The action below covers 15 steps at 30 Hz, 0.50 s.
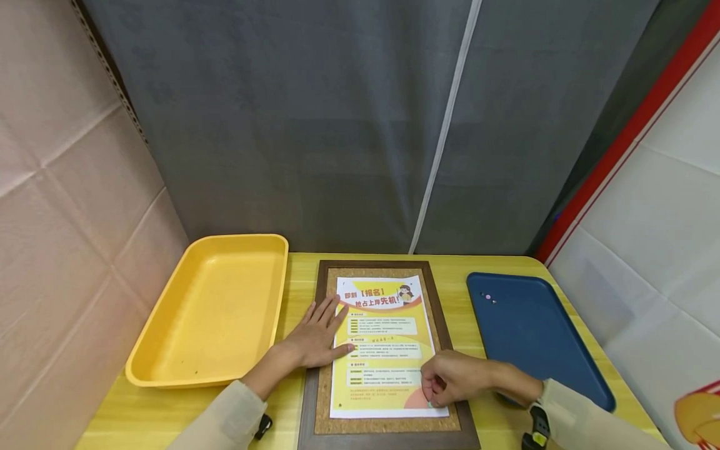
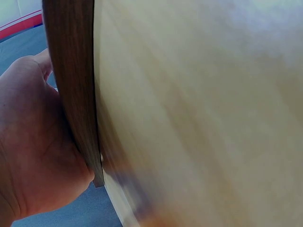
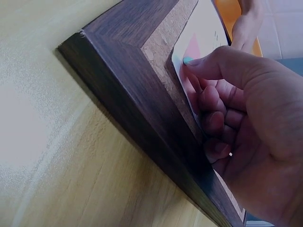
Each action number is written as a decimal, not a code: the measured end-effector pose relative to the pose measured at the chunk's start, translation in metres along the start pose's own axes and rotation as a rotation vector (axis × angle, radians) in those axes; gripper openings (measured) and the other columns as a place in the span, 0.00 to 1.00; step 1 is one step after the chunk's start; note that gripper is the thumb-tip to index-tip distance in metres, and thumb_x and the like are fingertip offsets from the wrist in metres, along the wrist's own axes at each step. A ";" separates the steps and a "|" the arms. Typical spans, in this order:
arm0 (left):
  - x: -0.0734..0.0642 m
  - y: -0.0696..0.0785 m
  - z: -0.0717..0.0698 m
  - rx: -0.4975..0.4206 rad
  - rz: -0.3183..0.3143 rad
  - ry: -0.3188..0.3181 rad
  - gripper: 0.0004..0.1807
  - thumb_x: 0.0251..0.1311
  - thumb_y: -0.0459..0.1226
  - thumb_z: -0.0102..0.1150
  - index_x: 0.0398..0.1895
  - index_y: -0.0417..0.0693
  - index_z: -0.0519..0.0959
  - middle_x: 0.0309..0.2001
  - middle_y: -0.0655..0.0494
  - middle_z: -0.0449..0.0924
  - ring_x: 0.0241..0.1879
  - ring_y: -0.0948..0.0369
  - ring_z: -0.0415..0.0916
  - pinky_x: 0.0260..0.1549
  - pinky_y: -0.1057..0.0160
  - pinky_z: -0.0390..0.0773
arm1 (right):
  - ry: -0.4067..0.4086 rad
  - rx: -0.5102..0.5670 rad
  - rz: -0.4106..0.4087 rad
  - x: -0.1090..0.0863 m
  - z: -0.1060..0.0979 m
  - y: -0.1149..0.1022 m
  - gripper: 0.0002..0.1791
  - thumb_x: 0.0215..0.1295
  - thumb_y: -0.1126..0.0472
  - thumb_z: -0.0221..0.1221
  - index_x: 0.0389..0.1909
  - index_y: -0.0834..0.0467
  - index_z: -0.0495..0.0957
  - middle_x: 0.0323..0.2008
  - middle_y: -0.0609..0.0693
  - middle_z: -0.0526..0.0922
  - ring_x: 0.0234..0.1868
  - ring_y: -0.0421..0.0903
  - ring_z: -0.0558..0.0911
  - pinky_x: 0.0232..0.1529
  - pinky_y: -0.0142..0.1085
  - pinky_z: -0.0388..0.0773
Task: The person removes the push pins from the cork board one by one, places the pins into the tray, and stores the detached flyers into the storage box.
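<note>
A printed yellow-and-white poster lies on a cork board with a dark brown wooden frame. My left hand rests flat on the poster's left side, fingers spread. At the lower right corner, my right hand pinches a small green pushpin against the paper. The thumb is on the pin in the right wrist view, and the other fingers are curled. Small dark marks show near other poster corners; I cannot tell whether they are pins.
A yellow tray stands to the left on the wood-patterned table. To the right, a blue tray holds several tiny pins near its far left corner. A grey curtain hangs behind.
</note>
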<state>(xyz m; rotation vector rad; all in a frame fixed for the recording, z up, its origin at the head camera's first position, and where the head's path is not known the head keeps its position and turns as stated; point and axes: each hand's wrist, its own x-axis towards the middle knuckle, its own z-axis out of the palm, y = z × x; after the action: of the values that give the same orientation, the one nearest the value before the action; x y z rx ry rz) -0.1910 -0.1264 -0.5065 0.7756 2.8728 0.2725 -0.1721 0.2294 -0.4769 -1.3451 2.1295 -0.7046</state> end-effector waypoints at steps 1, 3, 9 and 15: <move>0.000 0.000 0.000 -0.002 0.000 0.000 0.50 0.77 0.68 0.40 0.88 0.47 0.45 0.87 0.41 0.35 0.86 0.44 0.33 0.81 0.37 0.41 | 0.000 0.001 0.001 0.000 0.000 0.000 0.06 0.63 0.65 0.71 0.30 0.51 0.85 0.24 0.32 0.75 0.26 0.22 0.70 0.27 0.20 0.71; 0.000 0.000 0.000 0.000 -0.001 -0.001 0.50 0.77 0.68 0.40 0.88 0.47 0.45 0.87 0.41 0.35 0.86 0.44 0.33 0.81 0.37 0.41 | 0.001 0.004 0.000 0.000 0.000 0.000 0.06 0.63 0.65 0.70 0.31 0.51 0.85 0.24 0.32 0.75 0.26 0.22 0.70 0.27 0.20 0.71; 0.001 0.000 0.000 0.001 -0.004 -0.006 0.50 0.77 0.67 0.40 0.88 0.47 0.45 0.87 0.41 0.35 0.86 0.44 0.33 0.81 0.37 0.41 | 0.005 -0.001 -0.010 0.000 0.001 0.001 0.06 0.64 0.65 0.70 0.31 0.51 0.85 0.24 0.32 0.76 0.27 0.22 0.70 0.28 0.20 0.71; 0.001 0.001 -0.001 0.010 -0.006 -0.010 0.50 0.77 0.67 0.40 0.88 0.47 0.44 0.87 0.41 0.34 0.86 0.44 0.33 0.81 0.37 0.40 | 0.011 -0.019 -0.011 0.000 0.001 0.000 0.07 0.63 0.65 0.71 0.30 0.50 0.84 0.24 0.32 0.75 0.27 0.22 0.70 0.28 0.20 0.70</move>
<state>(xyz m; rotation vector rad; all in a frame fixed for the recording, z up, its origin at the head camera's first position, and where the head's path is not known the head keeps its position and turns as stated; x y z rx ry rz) -0.1919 -0.1251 -0.5055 0.7676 2.8687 0.2522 -0.1717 0.2293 -0.4777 -1.3662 2.1444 -0.6998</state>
